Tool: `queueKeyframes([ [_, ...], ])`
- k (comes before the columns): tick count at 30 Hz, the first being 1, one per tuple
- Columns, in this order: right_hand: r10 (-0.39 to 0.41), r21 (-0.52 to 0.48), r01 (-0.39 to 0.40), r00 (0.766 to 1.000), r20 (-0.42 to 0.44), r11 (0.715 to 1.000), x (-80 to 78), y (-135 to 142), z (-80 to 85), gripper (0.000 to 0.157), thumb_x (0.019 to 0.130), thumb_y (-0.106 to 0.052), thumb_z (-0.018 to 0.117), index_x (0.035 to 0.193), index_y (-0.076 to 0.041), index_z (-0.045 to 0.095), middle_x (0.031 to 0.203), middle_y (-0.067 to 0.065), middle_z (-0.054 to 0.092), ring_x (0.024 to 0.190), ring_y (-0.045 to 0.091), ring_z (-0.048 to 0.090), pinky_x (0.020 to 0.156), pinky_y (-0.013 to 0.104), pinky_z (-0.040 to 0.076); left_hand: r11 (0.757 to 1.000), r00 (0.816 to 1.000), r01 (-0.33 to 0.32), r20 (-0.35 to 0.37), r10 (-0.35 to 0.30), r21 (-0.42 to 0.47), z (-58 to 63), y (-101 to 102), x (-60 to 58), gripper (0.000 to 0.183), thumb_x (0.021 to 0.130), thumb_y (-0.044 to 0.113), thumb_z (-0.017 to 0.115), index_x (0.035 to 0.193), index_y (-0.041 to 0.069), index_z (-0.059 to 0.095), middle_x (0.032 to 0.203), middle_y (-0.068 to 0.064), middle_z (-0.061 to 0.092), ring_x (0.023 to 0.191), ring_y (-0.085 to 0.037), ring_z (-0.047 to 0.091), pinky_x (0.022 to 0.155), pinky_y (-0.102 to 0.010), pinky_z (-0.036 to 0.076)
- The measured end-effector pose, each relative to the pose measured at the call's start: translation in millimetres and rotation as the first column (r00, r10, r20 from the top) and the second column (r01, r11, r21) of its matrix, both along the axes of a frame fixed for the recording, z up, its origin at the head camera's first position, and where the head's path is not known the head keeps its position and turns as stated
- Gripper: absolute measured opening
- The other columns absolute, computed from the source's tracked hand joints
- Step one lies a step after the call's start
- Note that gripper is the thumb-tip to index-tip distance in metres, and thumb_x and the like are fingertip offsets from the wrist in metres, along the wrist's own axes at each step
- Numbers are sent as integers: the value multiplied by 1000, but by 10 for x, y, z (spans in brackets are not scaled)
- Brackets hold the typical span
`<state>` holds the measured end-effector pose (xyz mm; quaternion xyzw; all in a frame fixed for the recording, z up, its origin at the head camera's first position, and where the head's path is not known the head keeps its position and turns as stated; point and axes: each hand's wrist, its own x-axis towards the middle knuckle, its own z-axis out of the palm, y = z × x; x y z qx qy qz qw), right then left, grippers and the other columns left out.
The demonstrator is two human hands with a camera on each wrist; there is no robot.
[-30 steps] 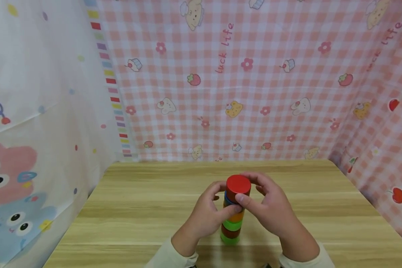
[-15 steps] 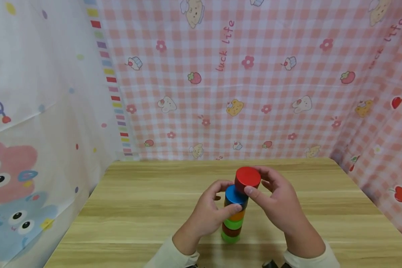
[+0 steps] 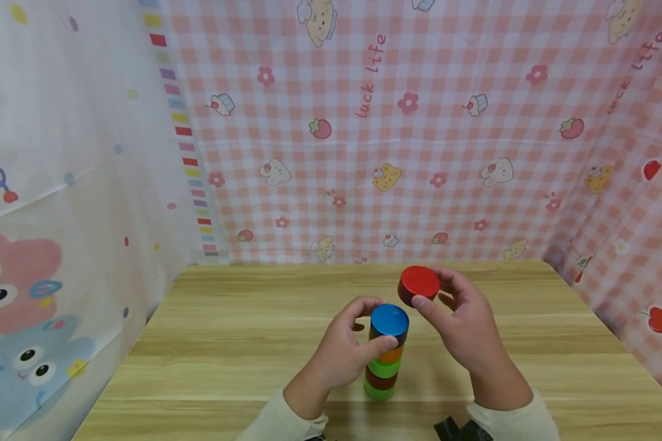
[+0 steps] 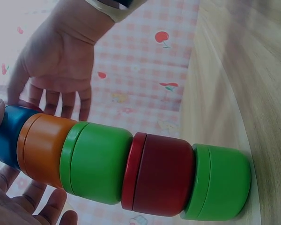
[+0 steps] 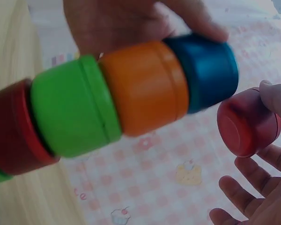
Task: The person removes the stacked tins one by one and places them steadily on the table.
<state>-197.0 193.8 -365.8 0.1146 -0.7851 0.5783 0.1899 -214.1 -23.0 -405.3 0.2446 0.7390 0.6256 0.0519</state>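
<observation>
A column of small round lidded tins stands upright on the table. From the bottom it runs green tin [image 4: 220, 183], dark red tin [image 4: 161, 176], green tin [image 4: 98, 161], orange tin [image 4: 47, 150] and blue tin [image 3: 389, 320] on top. My left hand [image 3: 344, 349] grips the blue tin, thumb at the front and fingers reaching behind. In my right hand [image 3: 469, 331] a red tin [image 3: 418, 282] is pinched between thumb and fingers, just right of and above the blue lid. The right wrist view shows this red tin's rounded base [image 5: 234, 133], apart from the column.
The wooden table [image 3: 226, 343] reaches back to a pink checked cloth [image 3: 364, 153]. A white cartoon-print cloth [image 3: 88, 202] hangs along the left side, and more checked cloth [image 3: 618, 257] along the right. A black object [image 3: 458, 430] shows beside the right sleeve.
My right hand has lifted the red tin off the blue one and carried it up and to the right, uncovering the blue lid. My left hand stays around the blue tin.
</observation>
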Motion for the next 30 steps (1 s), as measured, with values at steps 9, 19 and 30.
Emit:
queueKeyframes([
  [9, 19, 15, -21, 996, 92, 1000, -209, 101, -220, 50, 100, -18, 74, 144, -2, 56, 141, 17, 59, 128, 31, 53, 112, 67, 38, 1000, 1000, -5, -1, 5, -7, 10, 0, 3, 45, 97, 28, 78, 138, 17, 60, 134, 2, 65, 132, -22, 51, 107, -48, 39],
  [19, 71, 13, -75, 977, 203, 997, -467, 188, -616, 56, 100, -27, 74, 149, -7, 54, 145, 16, 59, 134, 35, 53, 114, 66, 38, 1000, 1000, -8, -1, 8, -4, -11, -2, -2, 46, 96, 29, 79, 136, 19, 60, 133, 4, 65, 131, -22, 51, 106, -48, 39],
  [30, 49, 69, -72, 956, 290, 995, -625, 255, -977, 54, 102, -29, 72, 150, -10, 54, 142, 16, 62, 133, 36, 54, 116, 63, 37, 1000, 1000, -12, 7, 12, -7, 3, -13, 0, 48, 95, 30, 80, 137, 18, 60, 135, 4, 64, 132, -22, 52, 107, -49, 40],
])
